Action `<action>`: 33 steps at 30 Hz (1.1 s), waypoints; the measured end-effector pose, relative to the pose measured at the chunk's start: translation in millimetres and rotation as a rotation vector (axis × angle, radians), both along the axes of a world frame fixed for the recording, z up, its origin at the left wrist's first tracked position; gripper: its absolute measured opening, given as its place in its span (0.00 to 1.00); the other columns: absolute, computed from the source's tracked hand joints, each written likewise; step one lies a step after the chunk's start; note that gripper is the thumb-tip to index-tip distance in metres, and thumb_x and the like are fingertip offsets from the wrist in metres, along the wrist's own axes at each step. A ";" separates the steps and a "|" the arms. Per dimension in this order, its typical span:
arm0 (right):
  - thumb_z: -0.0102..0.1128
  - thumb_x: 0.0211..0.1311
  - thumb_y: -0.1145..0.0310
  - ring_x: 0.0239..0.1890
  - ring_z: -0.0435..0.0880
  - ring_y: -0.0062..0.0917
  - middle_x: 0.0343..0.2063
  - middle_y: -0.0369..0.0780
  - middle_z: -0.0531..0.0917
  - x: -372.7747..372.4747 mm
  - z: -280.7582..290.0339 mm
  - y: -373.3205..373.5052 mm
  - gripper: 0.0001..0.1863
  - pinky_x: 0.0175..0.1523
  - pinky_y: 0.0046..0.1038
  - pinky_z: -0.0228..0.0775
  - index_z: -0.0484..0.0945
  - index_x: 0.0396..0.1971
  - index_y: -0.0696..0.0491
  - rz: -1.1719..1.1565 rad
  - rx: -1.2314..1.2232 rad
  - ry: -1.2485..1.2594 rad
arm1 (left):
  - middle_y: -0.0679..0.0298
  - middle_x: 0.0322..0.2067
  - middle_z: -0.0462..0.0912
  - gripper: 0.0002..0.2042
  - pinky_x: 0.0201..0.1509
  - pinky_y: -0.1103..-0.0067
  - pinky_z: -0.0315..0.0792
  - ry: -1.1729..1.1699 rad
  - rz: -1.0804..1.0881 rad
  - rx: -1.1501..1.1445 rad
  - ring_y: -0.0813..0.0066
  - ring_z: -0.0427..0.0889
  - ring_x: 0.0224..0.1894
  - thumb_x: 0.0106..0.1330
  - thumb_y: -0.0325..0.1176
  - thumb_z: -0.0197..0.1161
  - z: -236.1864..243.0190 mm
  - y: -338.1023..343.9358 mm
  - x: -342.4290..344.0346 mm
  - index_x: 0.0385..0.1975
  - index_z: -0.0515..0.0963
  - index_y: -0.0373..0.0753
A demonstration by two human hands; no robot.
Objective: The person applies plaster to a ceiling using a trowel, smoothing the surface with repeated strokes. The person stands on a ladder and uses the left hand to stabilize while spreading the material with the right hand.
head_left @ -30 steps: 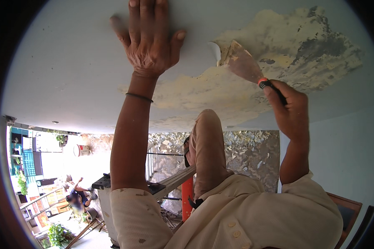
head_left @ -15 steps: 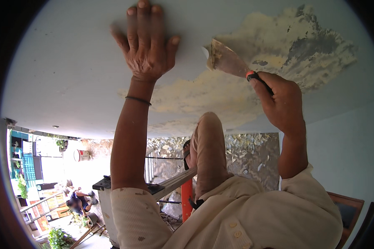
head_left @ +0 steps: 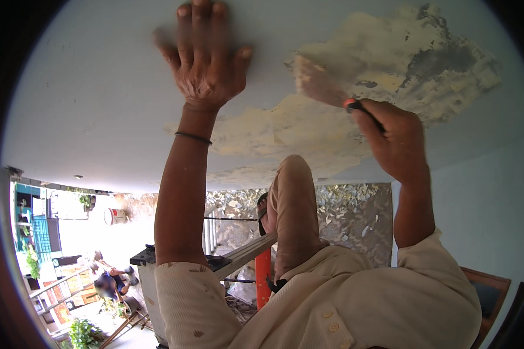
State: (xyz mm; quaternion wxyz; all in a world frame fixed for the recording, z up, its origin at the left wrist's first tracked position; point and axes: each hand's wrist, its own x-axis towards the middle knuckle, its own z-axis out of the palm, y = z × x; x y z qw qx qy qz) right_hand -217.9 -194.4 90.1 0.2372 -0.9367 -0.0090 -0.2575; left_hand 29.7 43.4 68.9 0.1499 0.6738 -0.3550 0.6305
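My left hand [head_left: 206, 75] lies flat with spread fingers on a pale grey-blue painted wall [head_left: 110, 104]. In my right hand [head_left: 397, 139] is a paint scraper [head_left: 321, 84], gripped by its black and red handle. Its wide blade points left and is smeared by motion. The blade's edge meets the left border of a bare, patchy area [head_left: 384, 49], where cream filler and dark grey spots show through the stripped paint. Nothing lies between my left palm and the wall that I can see.
Below stands a ladder [head_left: 244, 251] with an orange part [head_left: 263, 279], close to my bent leg [head_left: 294, 209]. Peeled paint flakes [head_left: 349, 203] litter the floor. At lower left are a white bucket [head_left: 114, 216], another person [head_left: 113, 285] low down and a green plant [head_left: 85, 333].
The curled paint flake at the scraper's edge is gone from the blade, and bare surface shows there. The scraper has shifted only slightly. My left hand stays about where it was.
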 end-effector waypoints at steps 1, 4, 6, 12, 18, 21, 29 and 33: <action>0.68 0.71 0.67 0.21 0.75 0.23 0.24 0.42 0.83 -2.5 4.5 -2.3 0.10 0.29 0.28 0.67 0.88 0.46 0.54 -0.031 0.034 0.031 | 0.47 0.77 0.63 0.34 0.84 0.48 0.29 -0.029 0.032 0.010 0.51 0.52 0.82 0.82 0.55 0.40 1.9 0.7 0.2 0.75 0.65 0.31; 0.67 0.71 0.67 0.22 0.76 0.22 0.24 0.41 0.83 2.2 6.3 0.8 0.10 0.29 0.26 0.68 0.88 0.46 0.55 -0.040 -0.072 0.022 | 0.44 0.76 0.64 0.34 0.84 0.46 0.32 -0.051 0.059 0.026 0.48 0.54 0.82 0.83 0.54 0.39 6.0 -2.7 -5.1 0.74 0.65 0.29; 0.67 0.71 0.67 0.22 0.76 0.20 0.23 0.40 0.82 4.2 10.8 3.6 0.10 0.29 0.25 0.67 0.88 0.45 0.56 -0.014 -0.111 -0.034 | 0.49 0.78 0.61 0.35 0.84 0.50 0.26 0.001 0.010 -0.006 0.54 0.50 0.83 0.82 0.57 0.41 0.6 -4.8 -2.5 0.75 0.65 0.33; 0.69 0.69 0.71 0.23 0.75 0.15 0.24 0.36 0.83 -8.5 -2.5 -11.3 0.10 0.30 0.23 0.67 0.84 0.47 0.56 -0.040 0.164 0.006 | 0.49 0.78 0.60 0.35 0.84 0.50 0.26 0.009 -0.007 0.008 0.55 0.49 0.83 0.82 0.57 0.41 -1.3 -2.3 1.8 0.76 0.64 0.33; 0.73 0.63 0.79 0.32 0.82 0.13 0.32 0.36 0.86 -20.3 -2.3 -18.1 0.13 0.36 0.20 0.75 0.81 0.45 0.58 -0.028 0.588 -0.187 | 0.49 0.78 0.60 0.35 0.84 0.50 0.26 -0.012 -0.002 0.007 0.55 0.48 0.84 0.82 0.57 0.41 0.2 -0.9 2.1 0.76 0.63 0.33; 0.75 0.61 0.82 0.36 0.85 0.16 0.36 0.39 0.88 -11.8 -5.4 -9.1 0.15 0.41 0.20 0.79 0.81 0.45 0.60 -0.035 0.734 -0.391 | 0.49 0.78 0.60 0.36 0.84 0.50 0.26 -0.014 -0.017 0.007 0.55 0.48 0.84 0.81 0.57 0.41 -0.1 -4.1 2.2 0.76 0.63 0.33; 0.74 0.63 0.80 0.40 0.86 0.24 0.39 0.45 0.88 13.3 -24.9 7.1 0.17 0.47 0.24 0.81 0.79 0.49 0.64 0.069 0.679 -0.761 | 0.44 0.76 0.63 0.34 0.84 0.46 0.34 -0.053 0.043 0.034 0.48 0.54 0.81 0.82 0.55 0.40 2.9 1.6 1.7 0.74 0.66 0.30; 0.64 0.74 0.71 0.38 0.86 0.32 0.40 0.50 0.86 4.1 -33.3 -10.9 0.13 0.45 0.31 0.83 0.75 0.51 0.61 0.276 0.593 -0.971 | 0.42 0.75 0.65 0.34 0.83 0.45 0.34 -0.027 0.072 0.061 0.46 0.55 0.81 0.82 0.52 0.41 7.6 1.8 -5.9 0.74 0.65 0.29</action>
